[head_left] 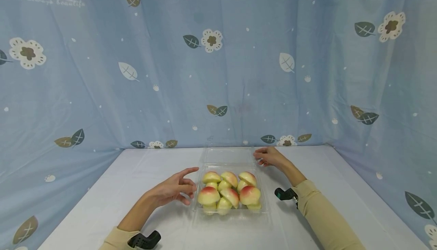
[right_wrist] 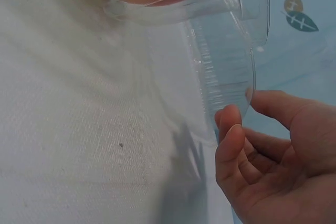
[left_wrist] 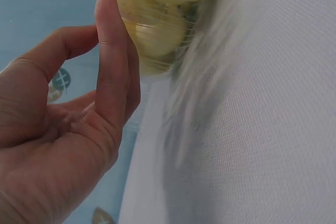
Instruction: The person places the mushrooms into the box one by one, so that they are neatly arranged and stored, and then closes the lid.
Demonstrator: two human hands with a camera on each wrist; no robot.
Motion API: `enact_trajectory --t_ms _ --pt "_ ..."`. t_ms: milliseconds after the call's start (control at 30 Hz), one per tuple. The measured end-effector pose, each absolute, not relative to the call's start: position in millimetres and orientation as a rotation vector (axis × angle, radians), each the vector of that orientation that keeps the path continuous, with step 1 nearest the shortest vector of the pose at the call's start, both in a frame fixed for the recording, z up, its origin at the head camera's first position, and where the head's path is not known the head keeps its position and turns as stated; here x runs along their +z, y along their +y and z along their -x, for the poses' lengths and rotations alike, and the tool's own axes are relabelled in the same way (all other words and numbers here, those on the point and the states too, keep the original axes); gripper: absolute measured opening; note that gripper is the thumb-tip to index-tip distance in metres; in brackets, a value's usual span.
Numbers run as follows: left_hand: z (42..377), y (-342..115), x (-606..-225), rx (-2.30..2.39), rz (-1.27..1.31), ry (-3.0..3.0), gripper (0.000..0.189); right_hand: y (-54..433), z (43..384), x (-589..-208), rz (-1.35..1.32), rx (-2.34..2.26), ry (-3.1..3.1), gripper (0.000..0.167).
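Observation:
A clear plastic clamshell box (head_left: 229, 211) sits on the table with its hinged lid (head_left: 229, 155) raised at the far side. Inside are several rounded yellow-green fruit-like pieces (head_left: 249, 195) with a red blush, stacked like caps over paler pieces. My right hand (head_left: 271, 157) pinches the lid's right edge between thumb and fingers, as the right wrist view of the lid (right_wrist: 226, 72) shows. At the box's left side is my left hand (head_left: 174, 189), fingers spread and slightly bent. In the left wrist view, a fingertip (left_wrist: 107, 4) overlaps the box wall.
A white cloth covers the table (head_left: 164, 229). Behind and at both sides hangs a blue curtain (head_left: 164, 102) printed with leaves and flowers. Dark wrist cameras are strapped at the left sleeve (head_left: 119, 238) and the right sleeve (head_left: 321, 212).

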State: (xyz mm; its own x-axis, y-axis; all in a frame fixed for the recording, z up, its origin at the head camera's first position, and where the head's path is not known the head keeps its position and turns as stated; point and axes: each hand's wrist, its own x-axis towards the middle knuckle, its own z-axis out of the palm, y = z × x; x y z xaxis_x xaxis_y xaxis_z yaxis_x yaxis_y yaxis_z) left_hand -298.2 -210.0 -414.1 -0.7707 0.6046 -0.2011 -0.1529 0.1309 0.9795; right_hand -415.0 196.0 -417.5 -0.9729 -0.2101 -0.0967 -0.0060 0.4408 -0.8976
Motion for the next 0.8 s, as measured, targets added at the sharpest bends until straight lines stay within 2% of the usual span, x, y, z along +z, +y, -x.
enact_trajectory --t_ms 800 --pt "299.5 -210.0 -413.9 1.726 -0.486 1.813 0.082 198.0 408.9 -394.2 0.259 -1.585 2.521 0.051"
